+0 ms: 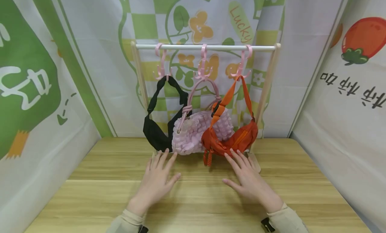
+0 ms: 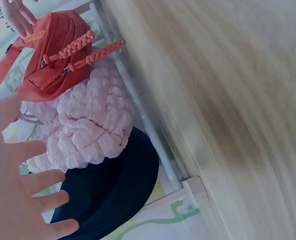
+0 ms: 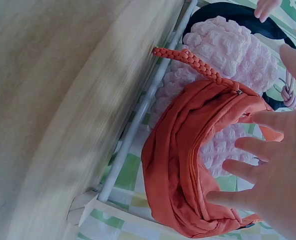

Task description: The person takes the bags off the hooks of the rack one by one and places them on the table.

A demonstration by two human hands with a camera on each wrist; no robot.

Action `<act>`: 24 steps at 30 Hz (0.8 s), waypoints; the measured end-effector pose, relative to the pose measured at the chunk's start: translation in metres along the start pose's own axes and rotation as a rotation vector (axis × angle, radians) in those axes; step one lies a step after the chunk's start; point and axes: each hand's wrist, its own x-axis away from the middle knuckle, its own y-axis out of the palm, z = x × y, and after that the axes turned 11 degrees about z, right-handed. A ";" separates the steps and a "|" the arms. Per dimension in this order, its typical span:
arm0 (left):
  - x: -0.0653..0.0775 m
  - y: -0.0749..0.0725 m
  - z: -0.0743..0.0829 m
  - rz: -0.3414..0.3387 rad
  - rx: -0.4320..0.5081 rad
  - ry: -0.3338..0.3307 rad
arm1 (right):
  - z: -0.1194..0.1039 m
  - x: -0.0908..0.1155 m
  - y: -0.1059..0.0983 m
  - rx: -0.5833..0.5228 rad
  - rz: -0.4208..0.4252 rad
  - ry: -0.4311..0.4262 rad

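Observation:
Three bags hang from pink hooks on a small rack. At the left is a black bag (image 1: 157, 134), in the middle a puffy pink handbag (image 1: 191, 132) with a knotted handle, and at the right an orange sling bag (image 1: 232, 142) with braided zip pulls. My left hand (image 1: 158, 179), fingers straight and spread, is in front of the black bag. Spread the same way, my right hand (image 1: 248, 179) is in front of the orange bag. Neither hand holds anything; whether the fingertips touch the bags I cannot tell. The orange bag partly covers the pink one.
A white rail (image 1: 208, 47) tops the rack between wooden posts (image 1: 266, 82). Pink hooks (image 1: 203, 63) hang from it. Low in the right wrist view runs a lower bar (image 3: 137, 117). The wooden table (image 1: 199, 199) carries the rack, and printed curtains (image 1: 93, 58) stand behind and beside it.

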 end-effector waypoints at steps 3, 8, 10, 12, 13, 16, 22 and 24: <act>-0.003 -0.002 -0.003 0.037 -0.001 0.015 | 0.000 -0.004 0.000 -0.001 0.049 -0.020; -0.008 -0.006 -0.009 0.069 -0.026 0.021 | -0.002 -0.010 -0.003 0.034 0.089 -0.015; -0.008 -0.007 -0.009 0.074 -0.027 0.019 | -0.003 -0.011 -0.004 0.048 0.085 -0.009; -0.008 -0.008 -0.009 0.071 -0.025 0.017 | -0.003 -0.012 -0.004 0.054 0.080 -0.004; -0.009 -0.008 -0.009 0.073 -0.024 0.018 | -0.003 -0.013 -0.004 0.053 0.078 -0.002; -0.010 -0.009 -0.010 0.086 -0.022 0.019 | -0.004 -0.015 -0.004 0.051 0.081 0.002; -0.014 -0.012 -0.013 0.094 -0.012 0.013 | -0.005 -0.020 -0.004 0.018 0.084 0.010; -0.016 -0.014 -0.014 0.086 -0.009 0.008 | -0.006 -0.022 -0.003 0.005 0.090 0.007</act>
